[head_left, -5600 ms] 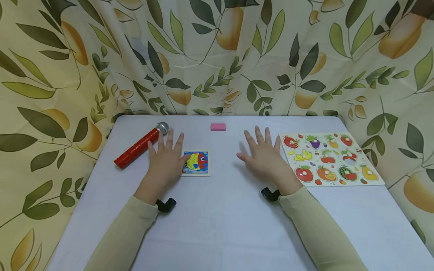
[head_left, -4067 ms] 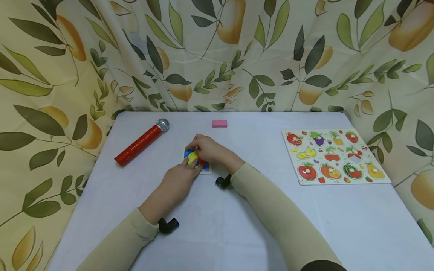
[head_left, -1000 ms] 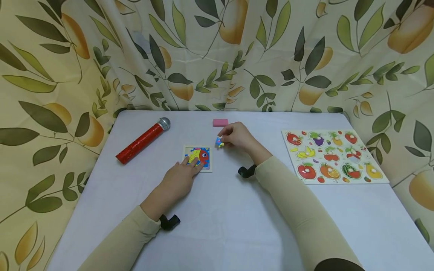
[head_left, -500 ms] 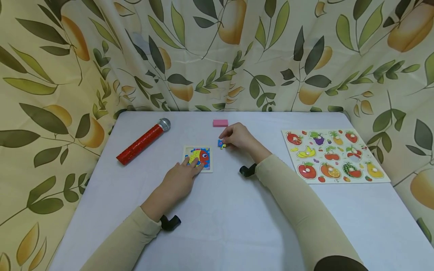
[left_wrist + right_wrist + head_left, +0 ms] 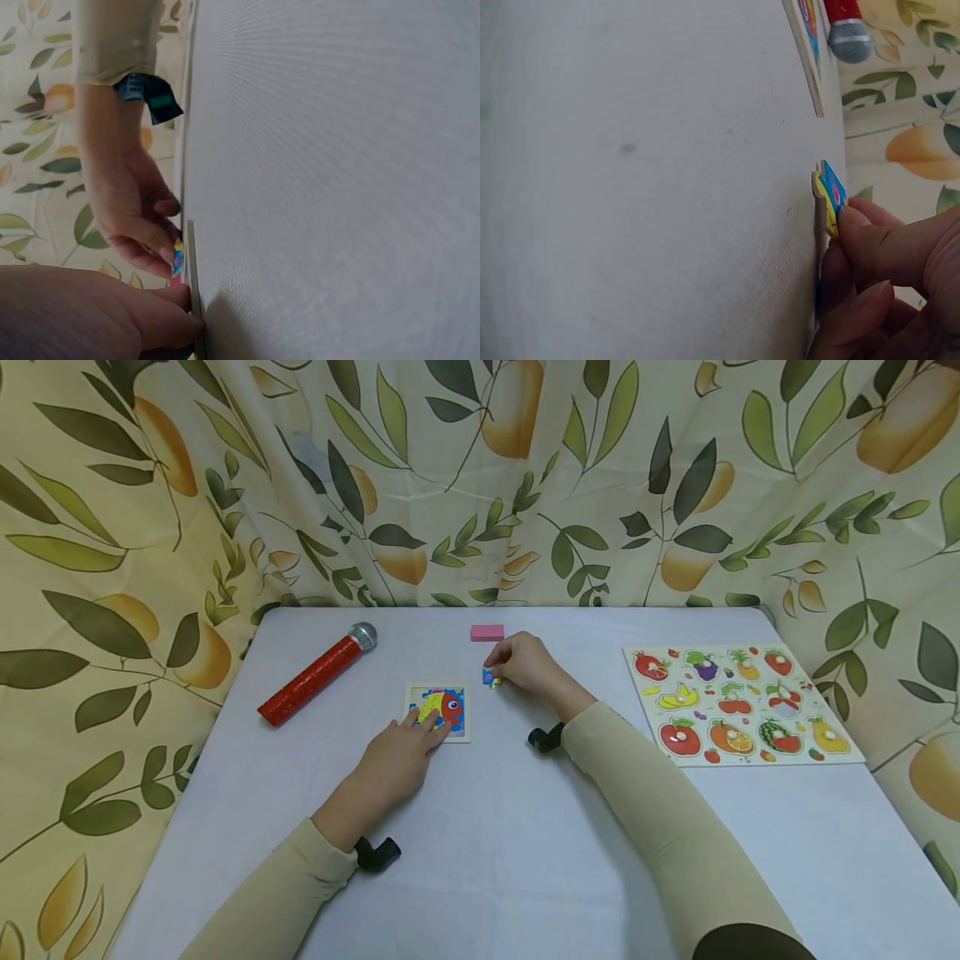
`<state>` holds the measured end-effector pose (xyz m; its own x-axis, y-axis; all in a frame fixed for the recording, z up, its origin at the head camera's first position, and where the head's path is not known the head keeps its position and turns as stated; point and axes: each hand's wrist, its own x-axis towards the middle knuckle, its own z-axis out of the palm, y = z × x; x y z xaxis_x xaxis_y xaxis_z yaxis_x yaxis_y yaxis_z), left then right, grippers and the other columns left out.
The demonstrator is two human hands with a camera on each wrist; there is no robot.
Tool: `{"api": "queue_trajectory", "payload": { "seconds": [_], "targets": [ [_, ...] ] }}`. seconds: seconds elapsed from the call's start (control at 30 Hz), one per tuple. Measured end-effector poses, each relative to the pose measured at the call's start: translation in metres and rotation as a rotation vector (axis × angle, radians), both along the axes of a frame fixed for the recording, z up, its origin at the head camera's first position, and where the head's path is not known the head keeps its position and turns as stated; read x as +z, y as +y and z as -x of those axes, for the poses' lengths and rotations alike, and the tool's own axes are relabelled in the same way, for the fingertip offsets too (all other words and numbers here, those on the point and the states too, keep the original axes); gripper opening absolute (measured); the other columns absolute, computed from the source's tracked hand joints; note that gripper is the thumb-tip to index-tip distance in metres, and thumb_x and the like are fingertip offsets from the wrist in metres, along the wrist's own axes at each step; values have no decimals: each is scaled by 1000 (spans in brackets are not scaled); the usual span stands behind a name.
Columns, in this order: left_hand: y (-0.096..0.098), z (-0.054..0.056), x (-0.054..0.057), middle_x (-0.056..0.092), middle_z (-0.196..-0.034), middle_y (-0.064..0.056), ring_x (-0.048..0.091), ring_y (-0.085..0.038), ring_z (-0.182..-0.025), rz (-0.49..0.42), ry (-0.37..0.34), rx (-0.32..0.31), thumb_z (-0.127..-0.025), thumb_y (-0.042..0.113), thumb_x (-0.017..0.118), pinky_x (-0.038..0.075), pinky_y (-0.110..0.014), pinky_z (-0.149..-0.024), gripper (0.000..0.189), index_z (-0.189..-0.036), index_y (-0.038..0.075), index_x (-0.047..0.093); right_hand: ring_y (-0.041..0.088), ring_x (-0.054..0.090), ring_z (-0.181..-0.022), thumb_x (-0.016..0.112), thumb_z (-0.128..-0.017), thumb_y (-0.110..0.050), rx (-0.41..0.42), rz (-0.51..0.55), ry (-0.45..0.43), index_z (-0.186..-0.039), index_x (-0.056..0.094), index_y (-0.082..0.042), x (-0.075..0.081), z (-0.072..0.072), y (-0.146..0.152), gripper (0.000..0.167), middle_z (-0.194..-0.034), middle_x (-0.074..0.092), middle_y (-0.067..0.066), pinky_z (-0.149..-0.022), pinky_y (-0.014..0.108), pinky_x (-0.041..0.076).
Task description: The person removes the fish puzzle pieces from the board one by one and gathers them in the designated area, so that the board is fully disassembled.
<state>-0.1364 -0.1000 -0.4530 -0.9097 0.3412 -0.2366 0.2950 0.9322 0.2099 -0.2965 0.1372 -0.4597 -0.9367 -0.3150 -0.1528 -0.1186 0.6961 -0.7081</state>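
Observation:
A small square fish puzzle (image 5: 452, 705) in a pale wooden frame lies left of the table's middle. My left hand (image 5: 393, 760) rests on its lower part with fairly straight fingers, which cover some of the picture. To the right of the frame, my right hand (image 5: 531, 667) pinches a blue and yellow puzzle piece (image 5: 489, 678) between thumb and fingers. Seen from the right wrist, the piece (image 5: 829, 196) stands tilted close to the white tabletop; whether it touches the cloth I cannot tell.
A red microphone (image 5: 311, 681) with a silver head lies at the left. Behind my right hand sits a pink block (image 5: 487, 632). A fruit puzzle board (image 5: 738, 706) lies at the right. A patterned curtain (image 5: 480, 485) hangs behind the table (image 5: 480, 860).
Earlier both hands were spread, then met over the fish puzzle. My right hand has since moved right with a piece pinched from it. Over the last half second almost nothing moves.

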Motion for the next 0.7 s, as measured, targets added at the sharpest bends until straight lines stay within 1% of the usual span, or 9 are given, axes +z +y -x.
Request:
{"api": "queue_trajectory", "payload": {
  "seconds": [0.13, 0.3, 0.43, 0.53, 0.6, 0.7],
  "targets": [
    [0, -1, -1, 48, -169, -7, 37, -44, -161, 3, 9, -8, -111, 22, 56, 41, -64, -123, 49, -159, 26, 55, 24, 62, -102, 77, -97, -6, -8, -31, 33, -102, 85, -7, -2, 0, -2, 10, -106, 78, 11, -82, 32, 54],
    [-1, -2, -3, 48, -169, -7, 38, -44, -160, 1, 19, -7, -111, 22, 57, 42, -64, -122, 48, -159, 26, 55, 26, 64, -101, 77, -95, -6, -15, -81, 68, -101, 84, -7, -2, -4, -6, 9, -102, 77, 11, -87, 38, 56],
    [0, -2, -4, 49, -169, -7, 39, -44, -160, 4, 16, -9, -111, 22, 57, 42, -64, -122, 48, -159, 26, 56, 26, 62, -100, 76, -96, -7, -37, -134, 87, -106, 82, -8, 1, -8, -10, 11, -103, 74, 11, -87, 38, 55],
    [1, -1, -5, 48, -169, -7, 39, -44, -160, 13, 11, -14, -111, 22, 57, 42, -64, -122, 48, -159, 25, 56, 26, 60, -102, 74, -98, -8, -47, -140, 90, -113, 81, -10, 6, -12, -15, 16, -108, 71, 10, -86, 37, 56],
    [1, 0, -5, 48, -169, -7, 38, -44, -160, 18, 10, -12, -111, 22, 57, 42, -63, -122, 48, -159, 26, 56, 27, 62, -103, 72, -99, -8, -17, -124, 101, -117, 81, -11, 10, -15, -20, 21, -113, 71, 11, -87, 38, 57],
    [1, 2, -4, 48, -170, -7, 38, -43, -161, 29, 11, -9, -111, 23, 58, 42, -63, -122, 49, -159, 26, 55, 28, 65, -108, 72, -98, -8, 85, -103, 122, -123, 80, -11, 15, -19, -32, 26, -121, 73, 12, -92, 41, 60]
  ]
}}
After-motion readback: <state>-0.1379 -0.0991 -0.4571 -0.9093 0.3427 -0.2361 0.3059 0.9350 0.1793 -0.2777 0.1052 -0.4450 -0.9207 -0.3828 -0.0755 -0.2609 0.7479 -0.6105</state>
